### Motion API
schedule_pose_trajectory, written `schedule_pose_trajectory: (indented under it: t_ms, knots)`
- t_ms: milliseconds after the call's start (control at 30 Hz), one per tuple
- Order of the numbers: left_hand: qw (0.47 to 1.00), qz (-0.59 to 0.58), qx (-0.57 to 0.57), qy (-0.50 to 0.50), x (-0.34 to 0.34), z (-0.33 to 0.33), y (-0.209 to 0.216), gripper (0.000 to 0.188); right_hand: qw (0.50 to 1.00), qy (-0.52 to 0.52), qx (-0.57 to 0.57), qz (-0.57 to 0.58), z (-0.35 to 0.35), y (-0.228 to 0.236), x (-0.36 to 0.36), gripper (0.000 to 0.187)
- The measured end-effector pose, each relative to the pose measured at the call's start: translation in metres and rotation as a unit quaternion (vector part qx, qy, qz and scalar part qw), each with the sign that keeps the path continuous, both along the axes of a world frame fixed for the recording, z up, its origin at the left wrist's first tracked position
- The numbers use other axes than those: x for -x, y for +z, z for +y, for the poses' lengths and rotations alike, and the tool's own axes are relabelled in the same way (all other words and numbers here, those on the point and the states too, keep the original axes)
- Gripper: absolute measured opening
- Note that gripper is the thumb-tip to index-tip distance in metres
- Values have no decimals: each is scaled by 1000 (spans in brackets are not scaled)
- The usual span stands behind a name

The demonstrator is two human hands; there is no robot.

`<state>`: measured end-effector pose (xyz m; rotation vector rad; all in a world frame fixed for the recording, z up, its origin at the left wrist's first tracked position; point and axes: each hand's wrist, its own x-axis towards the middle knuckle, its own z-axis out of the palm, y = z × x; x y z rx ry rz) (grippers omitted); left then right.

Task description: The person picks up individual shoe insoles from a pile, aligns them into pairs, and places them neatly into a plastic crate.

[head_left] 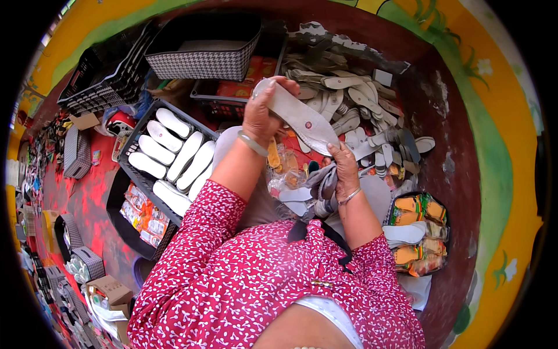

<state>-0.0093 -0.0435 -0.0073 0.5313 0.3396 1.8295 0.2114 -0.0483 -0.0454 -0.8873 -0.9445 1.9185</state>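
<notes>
An off-white insole (297, 118) with a small round red mark is held up in front of me, slanting from upper left to lower right. My left hand (263, 113) grips its upper left end, the palm beneath it and fingers at the edge. At the lower right end, my right hand (346, 168) pinches the edge between thumb and fingers. Behind the insole lies a large heap of similar insoles (354, 93). Below, on my lap, sit pale insoles (296, 195), a bunched grey cloth (325, 181) and clear plastic wrapping (285, 168).
White insoles lie in a black crate (129, 139) at left. Behind stand a houndstooth-patterned basket (203, 67) and black crates (102, 87). A dark basket (446, 224) at right holds packaged orange insoles. Orange packets (145, 215) fill another dark basket. A dark red wall (459, 168) curves along the right.
</notes>
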Motion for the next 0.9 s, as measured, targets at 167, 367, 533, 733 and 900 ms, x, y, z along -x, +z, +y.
schedule_pose_trajectory:
  t_ms: [167, 367, 533, 733, 900]
  knots:
    - [987, 155, 41, 5, 29, -21, 28, 27, 983, -2, -159, -96, 8, 48, -26, 14]
    - [648, 755, -68, 76, 6, -49, 85, 54, 814, 142, -456, -332, 1, 125, -45, 16]
    - [658, 731, -37, -178, -43, -51, 80, 38, 790, 182, -443, -382, -2, 169, -45, 13]
    - [900, 370, 62, -222, -60, -47, 35, 26, 960, 98, -233, -119, 14, 131, -54, 41]
    - [900, 351, 71, -248, -58, -41, 10, 27, 973, 72, -198, -95, 15, 89, -37, 19]
